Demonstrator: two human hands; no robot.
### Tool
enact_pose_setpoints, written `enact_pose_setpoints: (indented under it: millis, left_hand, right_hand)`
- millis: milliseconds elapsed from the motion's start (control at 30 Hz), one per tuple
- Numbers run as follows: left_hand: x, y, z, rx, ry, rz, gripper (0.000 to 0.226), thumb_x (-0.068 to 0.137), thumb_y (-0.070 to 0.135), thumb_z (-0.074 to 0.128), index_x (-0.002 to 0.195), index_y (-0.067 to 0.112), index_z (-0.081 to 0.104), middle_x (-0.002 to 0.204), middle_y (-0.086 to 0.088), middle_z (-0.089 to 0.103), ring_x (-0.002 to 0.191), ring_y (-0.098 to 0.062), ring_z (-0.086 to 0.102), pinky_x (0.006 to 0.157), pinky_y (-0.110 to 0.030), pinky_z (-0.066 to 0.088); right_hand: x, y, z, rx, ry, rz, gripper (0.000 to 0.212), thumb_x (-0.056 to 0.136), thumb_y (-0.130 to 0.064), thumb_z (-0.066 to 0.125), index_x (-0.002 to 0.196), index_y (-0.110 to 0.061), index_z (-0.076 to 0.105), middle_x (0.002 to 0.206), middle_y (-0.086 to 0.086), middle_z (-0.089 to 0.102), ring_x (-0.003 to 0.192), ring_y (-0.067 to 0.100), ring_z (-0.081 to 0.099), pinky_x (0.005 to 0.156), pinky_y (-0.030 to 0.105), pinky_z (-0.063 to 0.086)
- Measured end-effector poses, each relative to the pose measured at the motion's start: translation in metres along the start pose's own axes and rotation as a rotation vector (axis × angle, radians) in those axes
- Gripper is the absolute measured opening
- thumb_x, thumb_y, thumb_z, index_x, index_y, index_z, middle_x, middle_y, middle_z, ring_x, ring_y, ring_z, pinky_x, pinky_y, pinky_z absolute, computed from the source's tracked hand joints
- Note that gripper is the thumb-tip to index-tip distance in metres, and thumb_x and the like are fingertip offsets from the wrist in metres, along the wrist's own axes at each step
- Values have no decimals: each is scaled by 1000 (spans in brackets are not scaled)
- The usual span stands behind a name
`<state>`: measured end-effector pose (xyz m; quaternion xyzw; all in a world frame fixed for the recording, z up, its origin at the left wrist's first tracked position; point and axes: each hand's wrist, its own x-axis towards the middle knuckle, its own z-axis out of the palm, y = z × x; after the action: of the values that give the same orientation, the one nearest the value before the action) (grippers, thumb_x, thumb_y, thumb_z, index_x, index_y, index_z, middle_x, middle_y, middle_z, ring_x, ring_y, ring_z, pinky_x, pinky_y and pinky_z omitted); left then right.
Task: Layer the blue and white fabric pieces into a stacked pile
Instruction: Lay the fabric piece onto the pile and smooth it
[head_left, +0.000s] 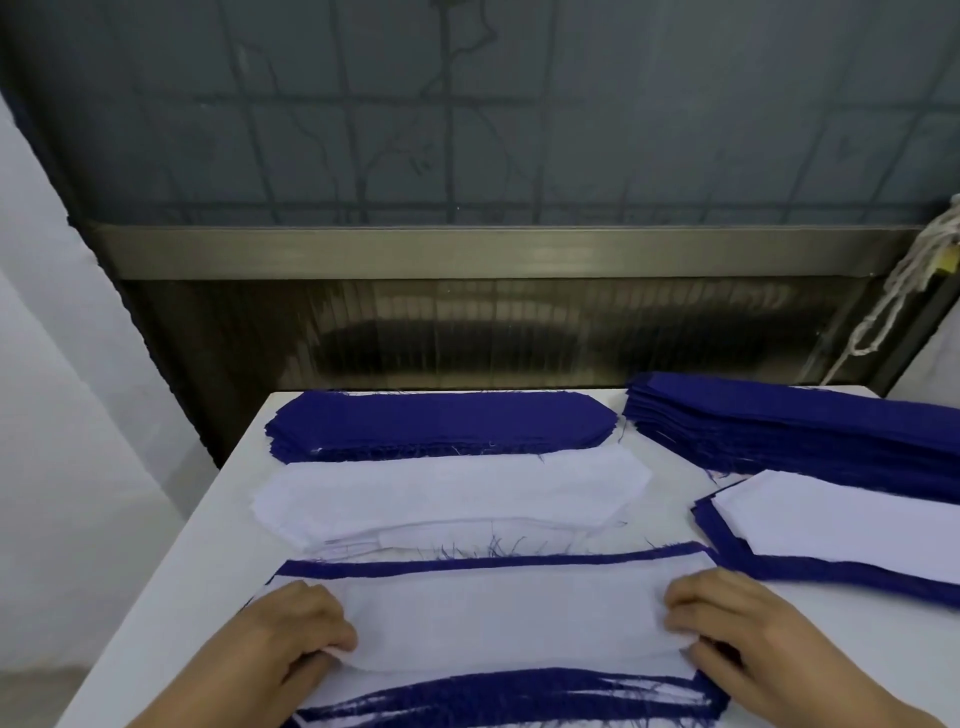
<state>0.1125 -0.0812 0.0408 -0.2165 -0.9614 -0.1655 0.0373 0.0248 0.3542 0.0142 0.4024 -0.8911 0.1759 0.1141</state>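
White piece (498, 618) lying on blue piece (467, 567), spanning between both sets of fingers. Left hand (291, 631) pinching left end, right hand (727, 623) gripping right end, aligning layer. Next move likely calling for smoothing flat, then fetching blue piece from stack (436, 426) beyond fingertips.

A white table (218, 499) stands against a window. Above its far edge runs a dark, ribbed panel (493, 327) with a dull shine, and over it a metal frame bar (493, 252) goes from left to right. Behind the frosted blue-grey glass (467, 104) a grid of bars shows faintly. On the left is a pale wall (57, 364). At the right, a white cord (904, 291) hangs from the frame.
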Motion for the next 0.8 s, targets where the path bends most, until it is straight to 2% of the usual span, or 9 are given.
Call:
enact_pose_setpoints:
  millis: [67, 133, 200, 333, 467, 533, 600, 700, 800]
  left_hand:
    - [-3, -1, 2, 16, 8, -44, 10, 74, 57, 64, 80, 49, 64, 86, 32, 57, 81, 16, 51, 77, -2, 36]
    - [-4, -1, 5, -65, 60, -103, 28, 77, 74, 50, 87, 52, 63, 99, 34, 55, 95, 14, 49, 85, -5, 28]
    - [3, 1, 7, -81, 66, -105, 30, 81, 70, 48, 78, 45, 64, 88, 29, 58, 87, 10, 53, 80, -4, 32]
    - [17, 0, 10, -51, 9, -82, 19, 75, 44, 74, 66, 34, 61, 70, 26, 53, 70, 9, 50, 65, -8, 39]
    - [14, -30, -8, 35, -76, -163, 20, 73, 48, 72, 66, 39, 55, 69, 31, 49, 69, 13, 48, 65, -5, 37]
    - [23, -45, -13, 3, -113, -208, 20, 76, 44, 71, 65, 42, 54, 76, 27, 55, 74, 8, 51, 67, -9, 40]
    - [45, -52, -12, 41, -110, -221, 12, 85, 47, 63, 74, 42, 59, 82, 23, 57, 81, 5, 51, 72, -12, 42]
    - [98, -50, -8, 118, -8, -262, 8, 91, 46, 56, 93, 42, 62, 93, 26, 55, 85, 3, 52, 77, -8, 43]
    - [155, -46, 1, 81, 95, -233, 10, 92, 35, 59, 101, 36, 65, 101, 21, 57, 90, -1, 53, 81, -14, 46]
  right_hand:
    - [0, -5, -5, 38, -54, 54, 17, 83, -46, 66, 92, -33, 73, 107, -22, 61, 97, -6, 56, 84, 13, 43]
    - [5, -12, -8, 90, -49, 105, 18, 87, -51, 61, 91, -36, 70, 105, -27, 58, 97, -7, 55, 84, 9, 41]
    - [13, -18, -3, 144, -36, 121, 16, 92, -47, 54, 85, -35, 63, 94, -25, 56, 89, -5, 54, 78, 9, 41]
    - [29, -16, 9, 94, -186, 122, 23, 90, -53, 53, 78, -33, 54, 81, -21, 51, 81, -3, 47, 74, 13, 39]
    - [32, 8, -9, 80, -328, 200, 28, 85, -58, 55, 71, -37, 44, 80, -18, 52, 81, -1, 49, 71, 13, 39]
    - [40, 19, -18, 75, -408, 228, 26, 85, -56, 56, 71, -35, 49, 92, -20, 53, 85, 2, 51, 69, 13, 40]
    - [58, 26, -22, 87, -452, 273, 20, 86, -47, 58, 75, -31, 56, 93, -20, 55, 83, 5, 53, 69, 14, 42]
    - [101, 32, -15, 215, -260, 340, 14, 91, -32, 60, 77, -29, 62, 81, -12, 60, 76, 8, 56, 68, 18, 46]
    - [152, 42, 6, 162, -137, 329, 9, 96, -26, 56, 88, -31, 57, 89, -14, 57, 82, 3, 54, 72, 15, 46]
